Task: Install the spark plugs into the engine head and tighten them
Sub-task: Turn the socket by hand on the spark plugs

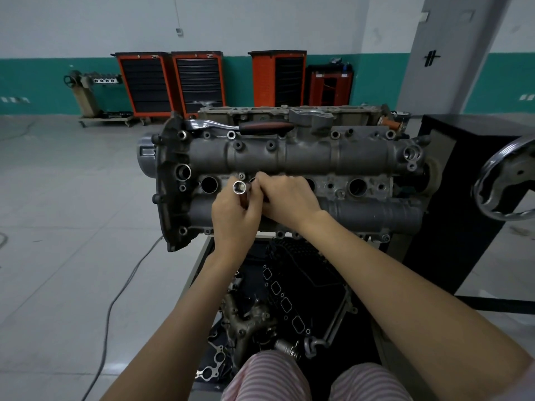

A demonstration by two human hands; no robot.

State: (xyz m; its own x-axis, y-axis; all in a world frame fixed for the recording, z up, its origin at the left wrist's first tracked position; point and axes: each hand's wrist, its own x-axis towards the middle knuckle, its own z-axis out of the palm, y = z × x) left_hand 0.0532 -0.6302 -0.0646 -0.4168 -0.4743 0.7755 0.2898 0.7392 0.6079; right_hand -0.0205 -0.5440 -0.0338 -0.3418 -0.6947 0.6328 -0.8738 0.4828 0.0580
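The grey engine head (289, 157) lies across a stand in front of me. A row of round plug wells runs along its middle; the far left well (209, 184) and a right well (357, 187) show open and dark. My left hand (234, 212) grips a silver socket (239, 187) with its open end facing up, just right of the far left well. My right hand (285, 199) rests against it over the second well, fingers closed at the socket's side. Any spark plug is hidden by the hands. A ratchet wrench (240, 126) with a dark red handle lies on the head's far edge.
A chrome handwheel (503, 180) and a black stand (463, 204) are at the right. Under the head a tray holds gaskets and metal parts (278, 299). A cable (121, 296) trails over the floor at left. Orange tool cabinets (170, 82) line the far wall.
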